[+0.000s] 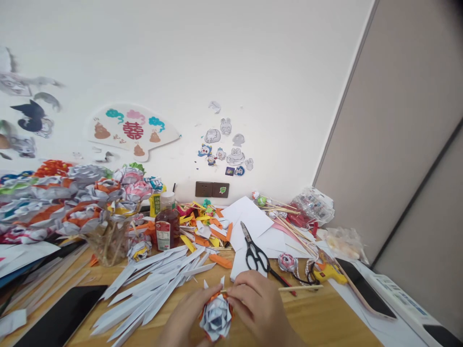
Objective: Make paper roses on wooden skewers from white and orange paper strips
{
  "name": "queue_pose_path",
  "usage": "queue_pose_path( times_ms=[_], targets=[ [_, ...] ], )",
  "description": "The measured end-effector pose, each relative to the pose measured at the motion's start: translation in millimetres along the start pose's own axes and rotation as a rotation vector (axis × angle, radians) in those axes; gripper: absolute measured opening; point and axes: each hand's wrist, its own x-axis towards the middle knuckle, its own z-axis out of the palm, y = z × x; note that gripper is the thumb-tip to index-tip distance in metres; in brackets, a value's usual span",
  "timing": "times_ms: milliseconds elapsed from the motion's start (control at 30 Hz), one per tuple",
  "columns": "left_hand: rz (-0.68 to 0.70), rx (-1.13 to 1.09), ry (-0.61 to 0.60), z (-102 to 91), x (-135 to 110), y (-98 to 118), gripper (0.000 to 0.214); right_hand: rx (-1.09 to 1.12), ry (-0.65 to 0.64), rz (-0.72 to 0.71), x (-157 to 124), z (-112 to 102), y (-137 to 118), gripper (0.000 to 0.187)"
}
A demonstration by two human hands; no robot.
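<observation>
My left hand (184, 318) and my right hand (258, 306) are both closed around a folded paper flower (216, 315), white and grey with orange edges, low in the middle of the view. A thin wooden skewer (300, 288) sticks out to the right from under my right hand. Folded white paper strips (155, 284) lie fanned out just left of my hands. Black scissors (256, 255) rest on white paper sheets (253, 224) right behind my right hand.
A glass vase with paper flowers (108, 236) stands at left, beside a red-labelled bottle (167, 226). Coloured paper scraps (206, 224), a yellow glue gun (329, 274), a phone (365, 289), more skewers (285, 212) and a dark tablet (61, 315) crowd the wooden table (325, 323).
</observation>
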Motion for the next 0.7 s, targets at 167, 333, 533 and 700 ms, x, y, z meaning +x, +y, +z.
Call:
queue_pose_path(
  times_ms=[167,333,533,700],
  targets=[
    [0.007,-0.024,0.051,2.5,-0.3,1.7,0.048,-0.087,-0.001,-0.006,0.7,-1.6,-6.6,0.028],
    [0.006,-0.041,0.030,1.0,0.0,2.8,0.048,-0.024,0.002,0.027,0.4,1.2,-6.3,0.024],
    [0.021,-0.032,0.020,0.3,1.0,1.6,0.054,0.063,-0.050,0.082,1.0,3.9,-5.5,0.028],
    [0.028,0.003,0.048,1.2,0.0,0.2,0.049,-0.040,-0.092,0.054,0.2,1.1,-7.5,0.036]
  ],
)
